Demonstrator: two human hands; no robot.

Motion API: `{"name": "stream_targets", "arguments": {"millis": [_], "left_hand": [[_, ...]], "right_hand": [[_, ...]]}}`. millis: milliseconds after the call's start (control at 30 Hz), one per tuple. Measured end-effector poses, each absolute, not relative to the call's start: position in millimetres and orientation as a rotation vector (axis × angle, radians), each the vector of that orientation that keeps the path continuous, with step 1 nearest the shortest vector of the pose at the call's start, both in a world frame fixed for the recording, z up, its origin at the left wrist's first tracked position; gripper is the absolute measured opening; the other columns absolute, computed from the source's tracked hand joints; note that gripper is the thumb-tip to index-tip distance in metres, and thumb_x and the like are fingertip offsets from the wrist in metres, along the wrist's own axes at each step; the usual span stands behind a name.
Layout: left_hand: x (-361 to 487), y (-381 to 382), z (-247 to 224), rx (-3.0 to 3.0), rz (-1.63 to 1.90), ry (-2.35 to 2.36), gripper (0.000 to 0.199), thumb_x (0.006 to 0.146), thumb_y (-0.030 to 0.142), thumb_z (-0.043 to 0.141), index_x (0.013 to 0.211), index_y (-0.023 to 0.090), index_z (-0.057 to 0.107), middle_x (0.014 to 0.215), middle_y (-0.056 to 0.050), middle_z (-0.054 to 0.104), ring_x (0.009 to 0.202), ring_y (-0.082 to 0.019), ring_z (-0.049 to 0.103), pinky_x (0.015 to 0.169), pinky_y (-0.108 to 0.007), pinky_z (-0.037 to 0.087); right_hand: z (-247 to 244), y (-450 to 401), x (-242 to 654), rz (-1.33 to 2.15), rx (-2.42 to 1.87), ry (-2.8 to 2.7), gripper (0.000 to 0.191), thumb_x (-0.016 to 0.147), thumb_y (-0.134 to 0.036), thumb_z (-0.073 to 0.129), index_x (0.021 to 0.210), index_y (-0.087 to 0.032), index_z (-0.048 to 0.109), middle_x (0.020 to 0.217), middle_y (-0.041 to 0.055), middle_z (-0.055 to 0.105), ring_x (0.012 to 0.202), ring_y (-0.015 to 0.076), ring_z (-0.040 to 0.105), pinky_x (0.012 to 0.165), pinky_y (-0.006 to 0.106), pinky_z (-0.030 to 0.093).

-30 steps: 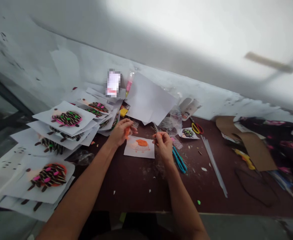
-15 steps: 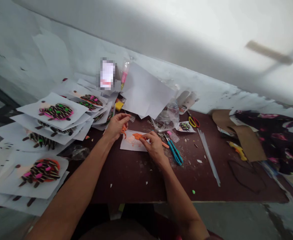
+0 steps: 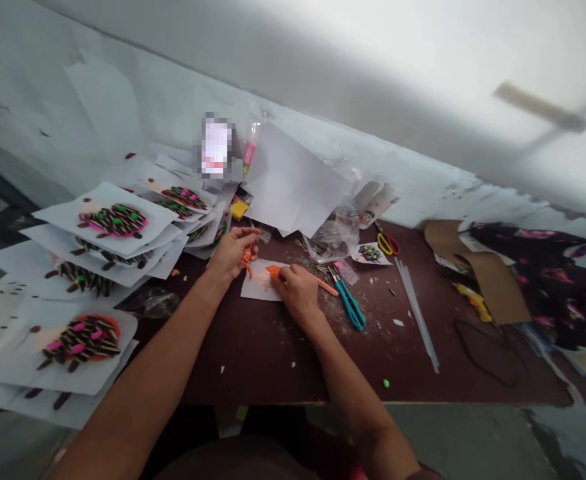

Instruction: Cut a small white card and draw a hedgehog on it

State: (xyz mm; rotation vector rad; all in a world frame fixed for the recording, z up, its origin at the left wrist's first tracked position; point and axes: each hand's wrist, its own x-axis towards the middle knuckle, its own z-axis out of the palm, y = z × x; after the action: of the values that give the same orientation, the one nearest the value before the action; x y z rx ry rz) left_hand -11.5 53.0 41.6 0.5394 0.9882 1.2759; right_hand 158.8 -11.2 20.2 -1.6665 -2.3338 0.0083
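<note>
A small white card [image 3: 253, 291] with a pale, partly orange figure on it lies on the dark table. Above its left edge, my left hand [image 3: 230, 255] is closed around a crumpled lump of orange modelling clay [image 3: 247, 256], and a strand dangles from it. My right hand [image 3: 299, 291] is over the card's right part, fingers bent and closed against orange clay [image 3: 273, 271] on the figure. Most of that spot is hidden under the fingers. Just right of this hand, a long orange piece [image 3: 329, 287] sticks out beside teal-handled scissors [image 3: 351, 307].
Stacked cards with hedgehog figures [image 3: 113, 221] cover the left side. Behind are white sheets [image 3: 295, 177], a clear plastic bag [image 3: 337, 237] and a yellow block [image 3: 239, 210]. Rightward lie yellow-and-red scissors [image 3: 385, 244], translucent sticks [image 3: 419, 317] and a yellow glue gun [image 3: 475, 301].
My right hand has shifted slightly left over the card and now covers more of the orange clay. My left hand stays nearly in place, still holding its lump.
</note>
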Motion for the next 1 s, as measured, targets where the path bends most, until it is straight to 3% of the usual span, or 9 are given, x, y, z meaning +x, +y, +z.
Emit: {"name": "stream_targets", "arguments": {"millis": [200, 533, 733, 1000], "left_hand": [[-12, 55, 39, 0.456, 1.339, 0.95, 0.01, 0.072, 0.006, 0.064, 0.079, 0.013, 0.06, 0.06, 0.004, 0.057, 0.043, -0.006, 0.051, 0.039, -0.016, 0.035], [-5, 54, 32, 0.475, 1.358, 0.906, 0.013, 0.073, 0.01, 0.068, 0.08, 0.014, 0.059, 0.06, 0.005, 0.055, 0.046, -0.007, 0.051, 0.042, -0.017, 0.036], [-2, 52, 36, 0.43, 1.357, 0.92, 0.009, 0.076, 0.007, 0.062, 0.082, 0.013, 0.059, 0.061, 0.004, 0.056, 0.046, -0.007, 0.052, 0.042, -0.018, 0.041], [17, 42, 33, 0.619, 1.363, 0.882, 0.01, 0.077, 0.015, 0.064, 0.084, 0.014, 0.059, 0.066, 0.004, 0.057, 0.048, -0.007, 0.054, 0.043, -0.018, 0.044]], "right_hand": [[23, -17, 156, -0.115, -1.609, -2.446, 0.019, 0.097, -0.025, 0.056, 0.085, -0.018, 0.07, 0.09, 0.0081, 0.065, 0.083, 0.0187, 0.055, 0.073, 0.029, 0.034], [24, -18, 165, 0.223, -1.54, -2.243, 0.015, 0.094, -0.022, 0.056, 0.092, -0.021, 0.071, 0.091, 0.0063, 0.066, 0.084, 0.0193, 0.058, 0.076, 0.029, 0.042], [34, -20, 166, 0.246, -1.447, -2.102, 0.026, 0.087, -0.011, 0.052, 0.096, -0.02, 0.075, 0.1, 0.0096, 0.066, 0.092, 0.0217, 0.059, 0.084, 0.034, 0.045], [38, -21, 139, 0.58, -1.34, -1.894, 0.015, 0.09, -0.031, 0.062, 0.094, -0.02, 0.071, 0.087, 0.0049, 0.072, 0.074, 0.0164, 0.06, 0.075, 0.03, 0.047]]}}
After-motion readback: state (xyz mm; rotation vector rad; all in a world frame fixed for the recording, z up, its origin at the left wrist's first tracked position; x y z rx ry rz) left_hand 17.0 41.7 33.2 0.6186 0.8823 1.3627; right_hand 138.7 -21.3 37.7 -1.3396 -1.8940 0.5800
